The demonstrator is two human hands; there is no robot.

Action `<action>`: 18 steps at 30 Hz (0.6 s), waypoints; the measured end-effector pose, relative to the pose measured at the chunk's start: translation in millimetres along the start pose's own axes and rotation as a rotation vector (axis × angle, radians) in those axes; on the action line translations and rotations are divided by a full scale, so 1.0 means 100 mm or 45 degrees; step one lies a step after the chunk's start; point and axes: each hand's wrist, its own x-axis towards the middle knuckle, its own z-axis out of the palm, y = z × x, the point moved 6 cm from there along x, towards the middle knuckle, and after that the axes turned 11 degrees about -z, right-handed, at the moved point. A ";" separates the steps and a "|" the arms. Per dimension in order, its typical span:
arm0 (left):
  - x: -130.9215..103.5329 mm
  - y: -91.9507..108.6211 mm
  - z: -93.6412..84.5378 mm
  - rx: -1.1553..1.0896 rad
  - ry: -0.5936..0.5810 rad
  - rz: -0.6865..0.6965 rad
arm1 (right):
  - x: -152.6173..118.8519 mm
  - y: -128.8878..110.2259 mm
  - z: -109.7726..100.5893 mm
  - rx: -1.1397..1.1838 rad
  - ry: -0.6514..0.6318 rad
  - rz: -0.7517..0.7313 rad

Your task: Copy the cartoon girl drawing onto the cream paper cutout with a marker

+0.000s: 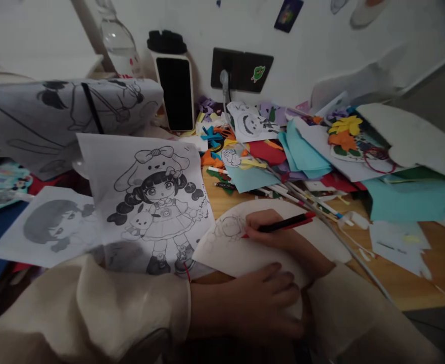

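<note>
My right hand (269,227) is closed around a black and red pen (288,221), its tip on a white curved sheet (301,222) beside faint pencil lines of a round head. My left hand (263,303) lies flat on the lower part of that sheet, fingers spread and pointing right. Left of the sheet is a printed line drawing (157,197) of a girl with braids and a dog-eared hat. Another sheet with a grey-haired figure (61,227) lies further left.
Coloured paper scraps (263,151) and teal sheets (411,199) pile up along the wall. A black-lidded cup (167,45) with a phone (176,93) before it and a clear bottle (119,45) stand behind. A thin grey rod (343,242) slants across the wooden desk (415,290).
</note>
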 end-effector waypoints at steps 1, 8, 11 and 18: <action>0.00 0.00 0.00 0.000 -0.001 -0.001 | 0.00 0.00 0.00 -0.002 0.002 -0.001; 0.00 -0.01 0.00 -0.026 -0.014 -0.001 | -0.01 0.03 0.00 -0.010 0.000 0.008; 0.00 -0.01 -0.01 -0.032 -0.006 -0.009 | 0.01 -0.02 -0.01 -0.027 -0.009 0.027; 0.00 -0.01 -0.01 -0.025 -0.008 -0.011 | 0.03 -0.09 -0.02 -0.061 -0.001 0.044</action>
